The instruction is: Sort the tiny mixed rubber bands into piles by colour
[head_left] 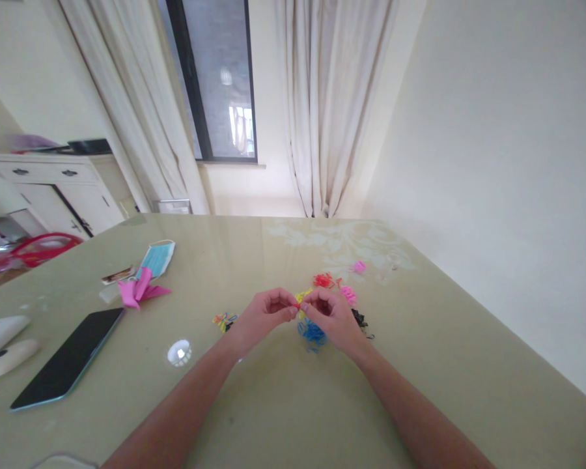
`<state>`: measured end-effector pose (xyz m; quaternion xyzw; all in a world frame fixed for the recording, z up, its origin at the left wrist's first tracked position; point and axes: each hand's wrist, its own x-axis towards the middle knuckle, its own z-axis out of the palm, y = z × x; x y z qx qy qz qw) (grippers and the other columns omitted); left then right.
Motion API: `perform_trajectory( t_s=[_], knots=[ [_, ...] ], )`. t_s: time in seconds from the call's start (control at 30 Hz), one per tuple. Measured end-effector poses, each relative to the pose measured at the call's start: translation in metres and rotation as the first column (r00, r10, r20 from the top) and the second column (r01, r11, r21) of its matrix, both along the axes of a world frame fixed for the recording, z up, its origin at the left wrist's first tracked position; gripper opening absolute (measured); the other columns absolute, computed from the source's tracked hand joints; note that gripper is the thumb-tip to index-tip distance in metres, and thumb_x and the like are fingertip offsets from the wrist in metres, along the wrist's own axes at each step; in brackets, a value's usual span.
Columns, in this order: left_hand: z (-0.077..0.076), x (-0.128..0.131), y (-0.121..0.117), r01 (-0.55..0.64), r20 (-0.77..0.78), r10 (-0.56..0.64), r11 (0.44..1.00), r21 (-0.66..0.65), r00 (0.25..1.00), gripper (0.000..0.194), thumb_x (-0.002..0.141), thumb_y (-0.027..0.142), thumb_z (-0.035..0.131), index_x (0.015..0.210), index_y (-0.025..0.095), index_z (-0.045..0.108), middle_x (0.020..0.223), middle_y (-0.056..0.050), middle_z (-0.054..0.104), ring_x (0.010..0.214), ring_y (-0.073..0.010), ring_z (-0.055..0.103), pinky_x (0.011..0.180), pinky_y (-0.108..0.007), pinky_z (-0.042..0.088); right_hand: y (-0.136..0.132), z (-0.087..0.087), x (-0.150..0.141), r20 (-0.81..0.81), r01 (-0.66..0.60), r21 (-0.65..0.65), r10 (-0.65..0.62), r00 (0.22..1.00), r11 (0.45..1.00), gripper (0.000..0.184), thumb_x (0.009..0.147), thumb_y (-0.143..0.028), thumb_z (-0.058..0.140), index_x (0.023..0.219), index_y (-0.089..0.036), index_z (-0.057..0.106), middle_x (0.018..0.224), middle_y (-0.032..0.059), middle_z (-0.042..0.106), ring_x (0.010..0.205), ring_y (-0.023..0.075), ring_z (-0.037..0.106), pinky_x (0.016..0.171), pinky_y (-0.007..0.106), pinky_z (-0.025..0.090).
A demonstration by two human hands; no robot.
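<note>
Big glossy desk (pixel 273 417), with a dark-screened tablet (pixel 71 358) lying on the left. Left hand (pixel 268 316) and right hand (pixel 336 319) meet around the middle, each pinching the same tiny thing. Off left there's a blue face mask (pixel 159 257), then a pink folded paper (pixel 139 289) by it. Blue bands (pixel 311 333) are heaped near the hands; black bands (pixel 360 318) are partly blocked by the right one. The red band (pixel 295 305) between the fingertips is bright, mostly covered.

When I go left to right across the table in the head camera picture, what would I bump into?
White oval thing, dark-screened tablet, pink folded shape, mixed-colour bands, left hand, blue bands, black bands.
</note>
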<state>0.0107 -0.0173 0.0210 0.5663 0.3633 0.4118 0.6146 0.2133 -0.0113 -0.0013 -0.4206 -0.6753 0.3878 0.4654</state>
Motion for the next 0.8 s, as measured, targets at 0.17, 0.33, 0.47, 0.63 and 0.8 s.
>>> perform_trajectory(
  t_s=[0.17, 0.33, 0.47, 0.63, 0.8],
  knots=[
    [-0.008, 0.001, 0.003, -0.015, -0.089, 0.017, 1.000, 0.025, 0.996, 0.037, 0.076, 0.047, 0.085, 0.090, 0.016, 0.072, 0.085, -0.002, 0.072, 0.078, -0.0143, 0.064, 0.077, -0.029, 0.049, -0.002, 0.002, 0.000, 0.002, 0.040, 0.034, -0.040, 0.999, 0.999, 0.022, 0.089, -0.040, 0.070, 0.084, -0.019, 0.070, 0.064, -0.0028, 0.050, 0.058, 0.0135, 0.044, 0.054, 0.027, 0.034],
    [-0.015, 0.005, 0.004, -0.032, -0.134, 0.044, 0.996, 0.089, 0.990, 0.039, 0.077, 0.051, 0.083, 0.090, 0.016, 0.072, 0.086, -0.005, 0.073, 0.078, -0.0163, 0.066, 0.076, -0.030, 0.050, -0.001, 0.001, -0.001, 0.031, 0.036, 0.048, -0.037, 0.999, 0.998, 0.020, 0.089, -0.038, 0.069, 0.084, -0.019, 0.070, 0.065, -0.0024, 0.051, 0.058, 0.0138, 0.044, 0.054, 0.027, 0.034],
    [-0.015, 0.006, 0.004, -0.065, -0.095, 0.076, 0.992, 0.108, 0.993, 0.039, 0.078, 0.053, 0.082, 0.088, 0.017, 0.069, 0.085, -0.004, 0.071, 0.078, -0.0156, 0.064, 0.075, -0.029, 0.049, 0.001, 0.001, 0.000, 0.030, 0.035, 0.032, -0.036, 0.999, 0.999, 0.021, 0.089, -0.040, 0.068, 0.084, -0.019, 0.069, 0.065, -0.0023, 0.051, 0.058, 0.0139, 0.044, 0.054, 0.027, 0.034],
    [-0.014, 0.005, 0.006, -0.079, -0.085, 0.089, 0.991, 0.110, 0.992, 0.039, 0.080, 0.052, 0.081, 0.090, 0.017, 0.066, 0.083, -0.002, 0.068, 0.076, -0.0139, 0.061, 0.071, -0.026, 0.047, -0.001, 0.006, 0.001, 0.064, 0.044, 0.041, -0.046, 0.997, 0.998, 0.021, 0.088, -0.039, 0.069, 0.082, -0.019, 0.069, 0.066, -0.0013, 0.053, 0.060, 0.0144, 0.046, 0.055, 0.028, 0.035],
    [-0.017, 0.004, 0.006, -0.066, -0.143, 0.084, 0.990, 0.121, 0.986, 0.039, 0.081, 0.053, 0.079, 0.089, 0.016, 0.067, 0.082, -0.003, 0.069, 0.075, -0.0148, 0.061, 0.071, -0.027, 0.047, 0.000, 0.005, 0.000, 0.048, 0.043, 0.052, -0.046, 0.998, 0.998, 0.020, 0.089, -0.037, 0.069, 0.082, -0.019, 0.069, 0.064, -0.0027, 0.050, 0.059, 0.0137, 0.044, 0.054, 0.027, 0.034]
  ],
)
